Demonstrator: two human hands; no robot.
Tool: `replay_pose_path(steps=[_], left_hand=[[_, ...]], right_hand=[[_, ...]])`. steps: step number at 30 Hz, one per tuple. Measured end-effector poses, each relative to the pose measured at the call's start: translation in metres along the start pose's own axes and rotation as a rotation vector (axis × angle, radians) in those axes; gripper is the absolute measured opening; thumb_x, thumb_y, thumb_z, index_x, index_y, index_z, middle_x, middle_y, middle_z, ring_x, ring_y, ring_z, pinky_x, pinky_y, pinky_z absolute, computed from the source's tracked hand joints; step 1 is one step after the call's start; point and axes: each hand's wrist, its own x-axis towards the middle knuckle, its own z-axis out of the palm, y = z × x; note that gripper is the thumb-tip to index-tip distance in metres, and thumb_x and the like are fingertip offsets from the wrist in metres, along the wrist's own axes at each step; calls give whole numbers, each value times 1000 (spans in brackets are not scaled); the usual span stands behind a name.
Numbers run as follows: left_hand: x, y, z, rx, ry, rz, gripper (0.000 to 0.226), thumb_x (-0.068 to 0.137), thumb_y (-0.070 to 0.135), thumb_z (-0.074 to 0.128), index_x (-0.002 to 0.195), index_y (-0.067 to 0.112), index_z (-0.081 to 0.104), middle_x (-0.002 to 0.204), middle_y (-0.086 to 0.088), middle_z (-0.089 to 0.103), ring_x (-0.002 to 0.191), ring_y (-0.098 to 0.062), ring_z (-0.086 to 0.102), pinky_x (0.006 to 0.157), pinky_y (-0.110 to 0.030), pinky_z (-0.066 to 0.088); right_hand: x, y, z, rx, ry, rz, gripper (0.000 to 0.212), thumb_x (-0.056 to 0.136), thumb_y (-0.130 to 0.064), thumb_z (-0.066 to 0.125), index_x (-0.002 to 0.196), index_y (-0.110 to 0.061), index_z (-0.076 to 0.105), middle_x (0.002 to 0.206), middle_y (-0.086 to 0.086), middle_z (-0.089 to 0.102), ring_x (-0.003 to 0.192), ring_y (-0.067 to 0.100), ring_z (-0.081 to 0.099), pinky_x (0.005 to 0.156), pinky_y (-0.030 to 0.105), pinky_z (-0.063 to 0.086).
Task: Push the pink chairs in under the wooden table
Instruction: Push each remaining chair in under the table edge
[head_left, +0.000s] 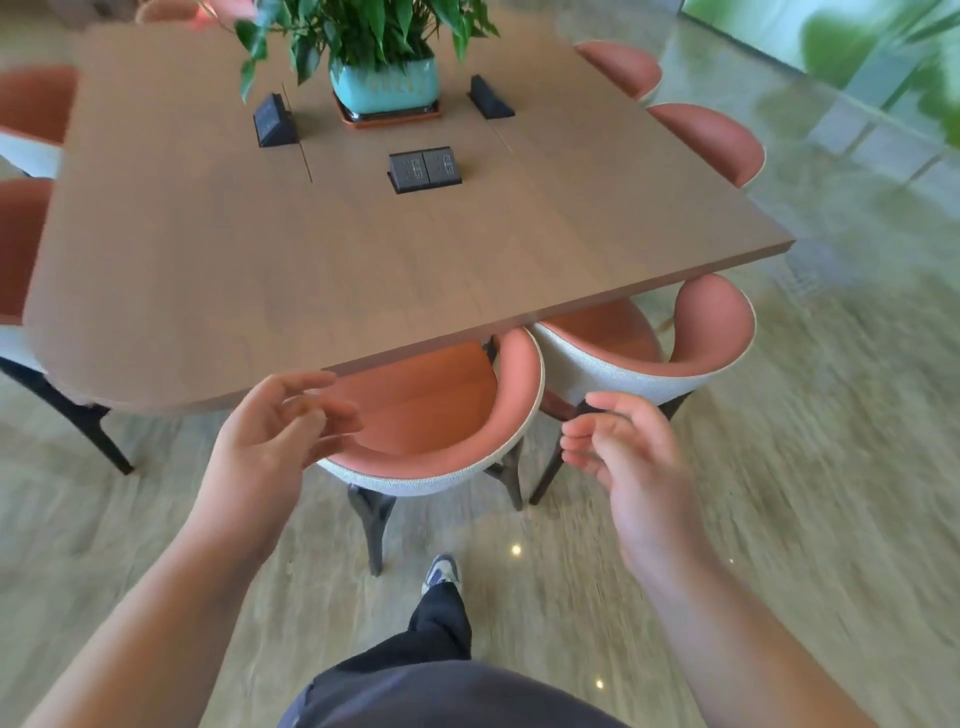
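**Pink chairs at the wooden table: present positions**

Left side: two pink upholstered chairs (26, 171) at the left edge of the brown wooden table (260, 249). Left hand (270, 441): fingers loosely curled, holding nothing, just beside the near pink chair with grey fabric back (441, 431), whose seat is partly under the table's near edge. Centre: teal ceramic planter (384, 85) and black socket boxes (425, 169). Right hand (628, 457): fingers loosely bent, holding nothing. Second pink chair (649, 343) sits at the near right corner, seat partly under. Two pink chair backs (711, 140) line the right edge.
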Motion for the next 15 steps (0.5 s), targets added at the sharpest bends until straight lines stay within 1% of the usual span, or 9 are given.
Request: replay_pose_path(steps=[2, 4, 6, 9, 11, 13, 15], left_hand=[[-23, 7, -14, 3, 17, 35, 41, 96, -5, 43, 110, 20, 72, 97, -14, 79, 93, -28, 78, 79, -31, 64], [-42, 13, -31, 25, 51, 68, 50, 100, -9, 41, 105, 29, 74, 95, -10, 80, 91, -25, 78, 78, -28, 63], [-55, 17, -54, 49, 91, 87, 54, 103, -11, 41, 103, 33, 72, 94, -7, 80, 90, -23, 78, 78, -27, 63], [-69, 17, -94, 45, 174, 95, 48, 103, -13, 41, 109, 26, 68, 93, -6, 80, 90, -24, 78, 78, -27, 62], [-76, 15, -125, 27, 239, 93, 44, 102, -13, 41, 112, 21, 67, 93, -7, 81, 89, -25, 78, 77, -28, 63], [-85, 12, -160, 16, 287, 85, 43, 102, -12, 41, 114, 21, 67, 95, -7, 80, 90, -25, 78, 78, -29, 64], [-95, 8, -201, 14, 335, 76, 43, 102, -11, 42, 115, 22, 67, 96, -6, 80, 90, -25, 79, 79, -30, 64]], right_hand=[[-22, -7, 1, -30, -48, -49, 32, 86, -16, 50, 102, -37, 70, 92, 5, 76, 87, 21, 72, 84, 39, 58], [-38, -12, 11, -45, -107, -82, 31, 87, -18, 50, 101, -37, 69, 91, 5, 75, 86, 22, 72, 85, 39, 58], [-50, -15, 31, -56, -169, -97, 30, 88, -16, 50, 101, -36, 69, 89, 5, 75, 86, 22, 71, 85, 37, 58], [-65, -16, 74, -48, -278, -104, 28, 89, -14, 49, 104, -30, 68, 89, 6, 75, 85, 20, 71, 82, 31, 58], [-74, -15, 107, -68, -358, -103, 28, 90, -15, 49, 104, -31, 67, 90, 6, 74, 88, 22, 71, 83, 30, 58], [-84, -14, 146, -74, -423, -100, 28, 89, -15, 48, 105, -31, 66, 91, 5, 74, 88, 24, 71, 83, 30, 58], [-96, -11, 190, -52, -476, -99, 27, 88, -13, 48, 106, -24, 65, 89, 5, 74, 85, 21, 70, 80, 27, 56]])
